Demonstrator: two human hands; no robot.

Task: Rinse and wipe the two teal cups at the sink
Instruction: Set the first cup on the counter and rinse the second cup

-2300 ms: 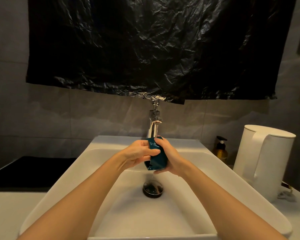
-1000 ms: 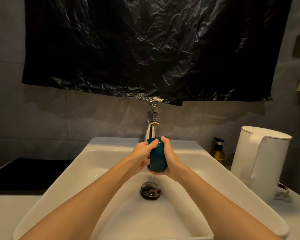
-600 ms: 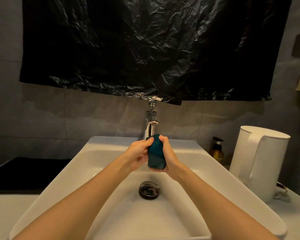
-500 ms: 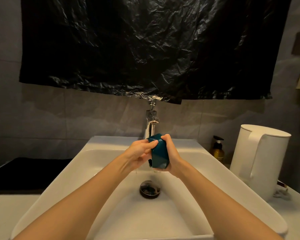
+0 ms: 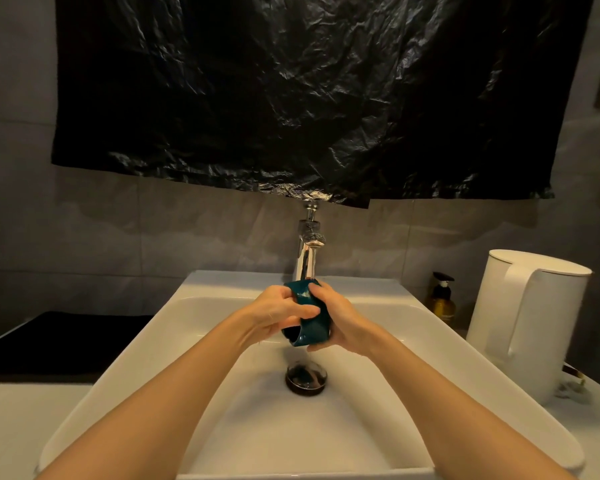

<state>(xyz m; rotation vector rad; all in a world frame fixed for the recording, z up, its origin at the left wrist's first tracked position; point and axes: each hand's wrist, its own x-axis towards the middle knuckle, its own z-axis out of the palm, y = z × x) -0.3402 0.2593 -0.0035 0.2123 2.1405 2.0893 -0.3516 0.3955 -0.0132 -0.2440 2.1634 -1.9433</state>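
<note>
One teal cup (image 5: 313, 328) is held over the white sink (image 5: 447, 344), just below the chrome tap (image 5: 308, 251). It is tipped over, its mouth facing down and to the left towards the dark drain (image 5: 306, 375). My right hand (image 5: 336, 320) grips the cup from the right, thumb on its base. My left hand (image 5: 278, 311) wraps its left side, fingers lying across the cup wall. Only this one teal cup is in view.
A white kettle (image 5: 523, 323) stands on the counter right of the sink, with an amber pump bottle (image 5: 442, 301) behind it. A black surface (image 5: 56, 341) lies to the left. Crumpled black plastic sheet (image 5: 309, 98) hangs on the wall above the tap.
The cup has been turned between both hands, from roughly upright to tipped with its mouth down and left. My left fingers have slid across its side. Both hands stay under the tap.
</note>
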